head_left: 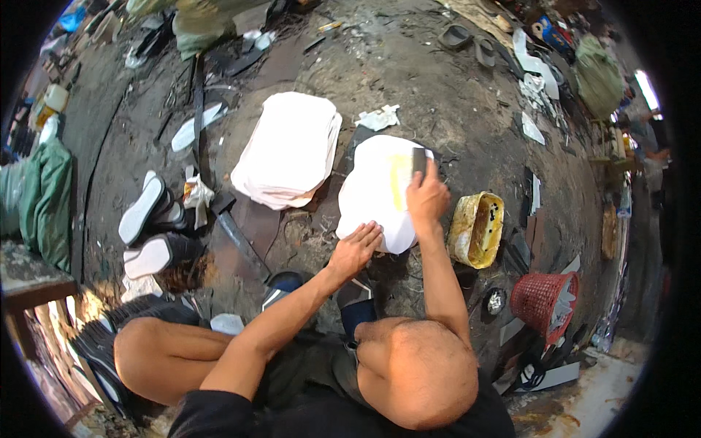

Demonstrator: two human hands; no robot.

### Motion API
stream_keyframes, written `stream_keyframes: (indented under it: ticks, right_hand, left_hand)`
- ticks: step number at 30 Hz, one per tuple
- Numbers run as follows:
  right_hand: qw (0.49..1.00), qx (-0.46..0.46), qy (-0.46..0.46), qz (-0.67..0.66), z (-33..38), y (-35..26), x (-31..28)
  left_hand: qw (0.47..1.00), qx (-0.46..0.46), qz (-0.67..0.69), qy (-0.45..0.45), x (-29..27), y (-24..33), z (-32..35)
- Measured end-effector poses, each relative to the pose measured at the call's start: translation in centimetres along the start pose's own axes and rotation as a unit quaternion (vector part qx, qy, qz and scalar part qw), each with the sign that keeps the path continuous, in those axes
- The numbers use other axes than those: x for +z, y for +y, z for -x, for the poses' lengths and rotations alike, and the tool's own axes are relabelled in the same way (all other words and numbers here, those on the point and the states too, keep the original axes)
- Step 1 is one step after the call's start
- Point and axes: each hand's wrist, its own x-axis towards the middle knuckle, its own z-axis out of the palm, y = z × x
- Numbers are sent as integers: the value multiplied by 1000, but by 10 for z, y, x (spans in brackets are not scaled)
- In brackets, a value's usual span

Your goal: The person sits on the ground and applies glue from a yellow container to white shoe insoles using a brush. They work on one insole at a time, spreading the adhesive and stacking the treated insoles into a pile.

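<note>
A white sheet with rounded corners (369, 179) lies in front of me, with a yellowish glue-like smear running down its right half. My left hand (357, 248) rests on its near left edge, fingers stretched out flat. In my right hand (428, 196) is a dark flat spreader (419, 160), gripped near the sheet's right edge and touching the smear. Just right of that hand stands a yellow-crusted tub (467, 230) with yellow and dark residue inside. To the left lies a stack of similar white sheets (288, 146).
A hammer (239, 241) lies left of the sheets, near several shoes with white soles (142, 208). A red plastic basket (537, 303) holds pale scraps at the right. Slippers (456, 36) and scraps lie at the back. Green sacks (45, 197) stand at the left.
</note>
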Motion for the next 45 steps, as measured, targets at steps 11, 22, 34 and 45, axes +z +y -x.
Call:
stream_keyframes:
  ticks: [11,22,34,45]
  right_hand:
    - [883,-387,-227,137,-84,-43,27]
    - [947,-265,-126,134,-97,-12,1]
    - [880,-457,-79,105,108,-1,29]
    - [877,-451,-61,-155,-28,39,-36]
  left_hand:
    - [998,9,69,-15,-8,5,-9]
    - [994,-9,54,-97,-27,3,-38]
    - [974,-28,210,-84,42,93,21]
    - [999,-11,27,-43,12,58,-29]
